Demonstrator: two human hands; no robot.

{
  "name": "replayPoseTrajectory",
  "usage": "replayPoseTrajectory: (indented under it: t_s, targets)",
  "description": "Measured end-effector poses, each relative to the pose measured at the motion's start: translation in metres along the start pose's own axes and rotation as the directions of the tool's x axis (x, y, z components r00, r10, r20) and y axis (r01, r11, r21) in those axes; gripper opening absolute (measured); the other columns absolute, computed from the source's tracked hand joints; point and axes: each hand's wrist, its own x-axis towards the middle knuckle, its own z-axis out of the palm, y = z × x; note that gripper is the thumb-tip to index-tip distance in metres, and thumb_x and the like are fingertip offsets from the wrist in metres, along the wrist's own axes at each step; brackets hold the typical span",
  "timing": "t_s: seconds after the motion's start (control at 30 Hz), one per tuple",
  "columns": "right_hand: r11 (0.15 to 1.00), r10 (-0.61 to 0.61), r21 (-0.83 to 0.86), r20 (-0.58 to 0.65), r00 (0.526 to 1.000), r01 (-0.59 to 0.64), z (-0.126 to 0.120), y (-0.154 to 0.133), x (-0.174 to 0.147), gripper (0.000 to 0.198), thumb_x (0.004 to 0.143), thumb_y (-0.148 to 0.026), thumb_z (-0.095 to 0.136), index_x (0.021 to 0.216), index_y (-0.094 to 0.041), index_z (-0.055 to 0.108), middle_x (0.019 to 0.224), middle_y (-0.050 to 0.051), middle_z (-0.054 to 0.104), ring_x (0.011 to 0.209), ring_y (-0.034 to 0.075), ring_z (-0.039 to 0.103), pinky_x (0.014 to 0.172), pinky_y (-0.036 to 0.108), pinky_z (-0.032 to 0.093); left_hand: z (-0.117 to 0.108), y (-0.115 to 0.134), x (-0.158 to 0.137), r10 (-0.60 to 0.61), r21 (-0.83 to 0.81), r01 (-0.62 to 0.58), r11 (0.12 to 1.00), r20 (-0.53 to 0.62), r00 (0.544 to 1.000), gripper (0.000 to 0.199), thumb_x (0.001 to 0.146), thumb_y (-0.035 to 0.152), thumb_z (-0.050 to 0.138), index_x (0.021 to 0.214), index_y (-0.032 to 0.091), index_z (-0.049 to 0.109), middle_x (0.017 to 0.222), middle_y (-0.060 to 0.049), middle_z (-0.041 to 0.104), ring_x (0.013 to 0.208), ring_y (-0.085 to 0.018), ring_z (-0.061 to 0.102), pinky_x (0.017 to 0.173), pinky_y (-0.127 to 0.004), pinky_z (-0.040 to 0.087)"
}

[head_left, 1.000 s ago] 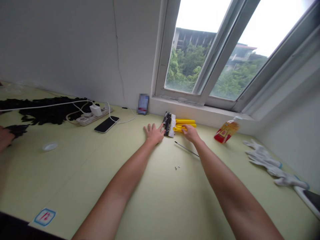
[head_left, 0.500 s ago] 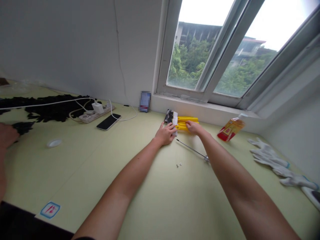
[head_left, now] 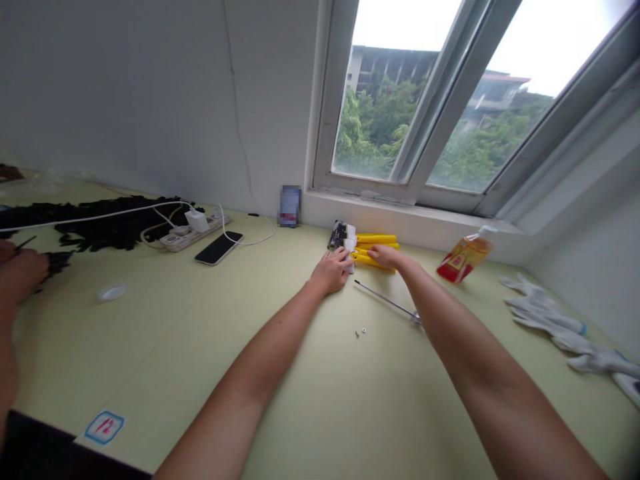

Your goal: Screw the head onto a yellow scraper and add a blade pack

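Note:
A pack of yellow-handled tools with a black and white card lies at the far side of the pale green table, under the window sill. My left hand grips the card end of the pack. My right hand closes on one yellow handle, which sits angled away from the others. A thin metal rod lies just in front of my right forearm, and two tiny nuts rest nearer to me.
A phone and a power strip with white cables lie at the left. Black scraps spread behind them, near another person's hand. An orange pouch and white gloves lie at the right. A small white lid sits left.
My left hand moved right from the table onto the card end of the pack. My right hand took hold of a yellow handle, now angled out from the rest.

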Motion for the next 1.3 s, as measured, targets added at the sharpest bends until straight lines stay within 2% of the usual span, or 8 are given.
replayPoseTrajectory:
  t_s: [0.17,0.4,0.63,0.93,1.13,1.3]
  targets:
    - [0.998,0.055,-0.019,0.053,0.997,-0.054,0.0,-0.003,-0.009,0.035,0.093,-0.037,0.057,0.122,-0.017,0.058,0.123,0.009,0.059,0.104,0.021,0.061,0.088,0.042,0.053,0.004,-0.003,0.002,0.013,-0.041,-0.013,0.999,0.005,1.0,0.042,0.092,0.02,0.048,0.133,0.019,0.058,0.147,-0.009,0.047,0.141,-0.023,0.033,0.116,-0.038,0.033]
    - [0.993,0.083,-0.076,-0.032,0.996,-0.086,0.006,-0.008,-0.015,0.035,0.093,-0.037,0.057,0.123,-0.018,0.057,0.125,0.01,0.058,0.106,0.021,0.06,0.089,0.043,0.053,0.006,-0.004,0.002,-0.008,-0.067,0.008,0.998,0.007,1.0,0.038,0.092,0.021,0.048,0.127,0.02,0.062,0.148,-0.009,0.046,0.142,-0.025,0.032,0.113,-0.04,0.037]
    - [0.987,0.097,-0.119,-0.085,0.992,-0.106,0.006,-0.005,-0.018,0.036,0.093,-0.037,0.057,0.123,-0.017,0.057,0.124,0.01,0.058,0.106,0.021,0.06,0.089,0.043,0.053,0.006,-0.005,0.001,-0.024,-0.088,0.024,0.996,0.004,1.0,0.039,0.091,0.02,0.048,0.128,0.02,0.062,0.148,-0.01,0.045,0.142,-0.025,0.031,0.114,-0.041,0.036]
    - [0.98,0.099,-0.157,-0.155,0.983,-0.124,-0.007,0.004,-0.017,0.038,0.092,-0.04,0.058,0.122,-0.016,0.058,0.124,0.009,0.059,0.11,0.023,0.059,0.094,0.047,0.049,0.008,-0.006,0.002,-0.035,-0.106,0.036,0.994,0.004,0.999,0.039,0.09,0.02,0.05,0.127,0.018,0.062,0.148,-0.01,0.045,0.143,-0.025,0.031,0.115,-0.04,0.036]
    - [0.973,0.189,-0.093,-0.212,0.959,-0.213,-0.011,0.016,-0.022,0.038,0.1,-0.039,0.033,0.117,-0.016,0.058,0.116,0.017,0.064,0.111,0.03,0.057,0.093,0.05,0.04,0.007,-0.006,0.0,-0.065,-0.097,0.064,0.993,-0.002,0.998,0.037,0.091,0.022,0.049,0.125,0.018,0.063,0.147,-0.013,0.042,0.142,-0.026,0.032,0.113,-0.04,0.038]
    - [0.969,0.234,-0.023,-0.247,0.94,-0.247,-0.01,0.022,-0.027,0.042,0.098,-0.04,0.03,0.119,-0.016,0.057,0.116,0.019,0.065,0.112,0.032,0.057,0.092,0.05,0.038,0.008,-0.006,0.001,-0.079,-0.1,0.079,0.992,0.006,0.997,0.037,0.091,0.022,0.049,0.126,0.018,0.063,0.146,-0.013,0.044,0.142,-0.026,0.033,0.114,-0.039,0.036]
